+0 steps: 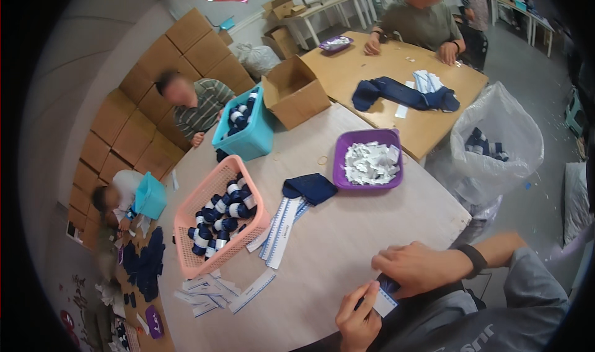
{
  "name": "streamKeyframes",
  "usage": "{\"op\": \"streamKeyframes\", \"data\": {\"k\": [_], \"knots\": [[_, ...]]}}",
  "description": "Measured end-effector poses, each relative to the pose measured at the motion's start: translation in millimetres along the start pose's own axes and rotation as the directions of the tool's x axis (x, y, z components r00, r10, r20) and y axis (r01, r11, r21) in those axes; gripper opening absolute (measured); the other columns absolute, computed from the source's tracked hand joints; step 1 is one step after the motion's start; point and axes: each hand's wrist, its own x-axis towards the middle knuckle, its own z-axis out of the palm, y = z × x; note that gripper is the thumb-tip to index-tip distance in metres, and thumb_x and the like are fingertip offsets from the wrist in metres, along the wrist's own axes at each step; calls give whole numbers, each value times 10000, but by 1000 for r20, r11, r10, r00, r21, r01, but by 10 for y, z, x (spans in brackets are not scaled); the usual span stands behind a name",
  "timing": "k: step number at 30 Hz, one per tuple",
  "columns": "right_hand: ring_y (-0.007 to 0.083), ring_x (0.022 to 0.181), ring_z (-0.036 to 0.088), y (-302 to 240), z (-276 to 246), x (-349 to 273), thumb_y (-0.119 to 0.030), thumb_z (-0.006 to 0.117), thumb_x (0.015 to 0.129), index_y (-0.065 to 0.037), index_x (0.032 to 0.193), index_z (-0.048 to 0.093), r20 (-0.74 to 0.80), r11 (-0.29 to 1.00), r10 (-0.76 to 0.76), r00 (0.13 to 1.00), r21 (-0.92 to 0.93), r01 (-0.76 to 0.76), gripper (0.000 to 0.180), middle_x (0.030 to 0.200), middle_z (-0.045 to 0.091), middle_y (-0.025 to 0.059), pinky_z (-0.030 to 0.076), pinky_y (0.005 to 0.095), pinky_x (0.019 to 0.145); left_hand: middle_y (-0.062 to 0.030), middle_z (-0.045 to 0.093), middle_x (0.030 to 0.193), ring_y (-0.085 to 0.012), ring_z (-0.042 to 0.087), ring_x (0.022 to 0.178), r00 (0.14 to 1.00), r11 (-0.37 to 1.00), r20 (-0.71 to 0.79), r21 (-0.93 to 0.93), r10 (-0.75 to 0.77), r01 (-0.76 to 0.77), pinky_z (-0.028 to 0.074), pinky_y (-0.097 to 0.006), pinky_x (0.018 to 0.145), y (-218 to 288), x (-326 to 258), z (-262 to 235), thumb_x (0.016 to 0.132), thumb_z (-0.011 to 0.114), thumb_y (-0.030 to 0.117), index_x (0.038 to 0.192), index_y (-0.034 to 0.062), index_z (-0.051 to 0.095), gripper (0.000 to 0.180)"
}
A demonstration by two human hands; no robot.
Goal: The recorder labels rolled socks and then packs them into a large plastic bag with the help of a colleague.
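At the near right edge of the table, my left hand and my right hand are closed around a small dark navy cloth roll. A white paper band with a blue edge sticks out below it, between the two hands. My right hand covers the roll's upper side, and its fingertips are slightly blurred. Left of them lies a fan of long white-and-blue paper strips, with folded navy cloth at its top end. More loose strips are spread near the table's front left.
A pink basket holds several banded navy rolls. Behind it stand a turquoise bin of rolls and a cardboard box. A purple tray holds small white pieces. An open plastic bag stands at right. Several people sit around.
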Motion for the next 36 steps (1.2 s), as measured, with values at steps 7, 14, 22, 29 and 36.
{"op": "streamKeyframes", "data": {"k": [7,14,22,29,36], "knots": [[250,836,654,-216,-120,-26,-301,666,879,-107,854,640,540,970,-234,808,76,230,198,866,652,30,515,402,548,-173,695,1066,-316,694,954,976,967,-4,-131,-220,218,550,-350,821,-232,-136,-25,797,634,-61,1140,26,703,361],[126,818,629,-274,-100,125,-197,676,830,-108,1115,680,269,888,-370,889,-179,424,299,891,605,-26,485,252,474,-153,660,1002,-363,646,889,961,936,155,-235,-229,261,520,-375,742,-79,-216,-8,882,703,111,986,-14,665,167],[154,729,648,-117,-92,57,-127,703,843,-82,1022,711,441,901,-413,797,71,428,185,828,661,5,461,283,473,-247,654,863,-386,657,762,856,895,437,-207,-276,394,504,-424,671,199,-94,-355,808,733,126,841,-32,702,164],[201,574,549,-156,-101,46,-128,623,896,-35,812,603,272,816,-551,789,373,441,126,716,589,65,443,344,495,-229,646,838,-372,648,709,795,879,588,-289,-149,379,485,-407,633,310,-93,-357,818,740,170,842,-28,691,205],[164,656,638,48,-237,15,-110,660,904,-74,992,715,242,896,-271,932,417,152,110,752,625,50,462,317,492,-181,684,948,-323,674,791,886,870,453,-396,-94,294,526,-359,710,355,-47,-335,827,728,89,949,-14,695,163]]}}
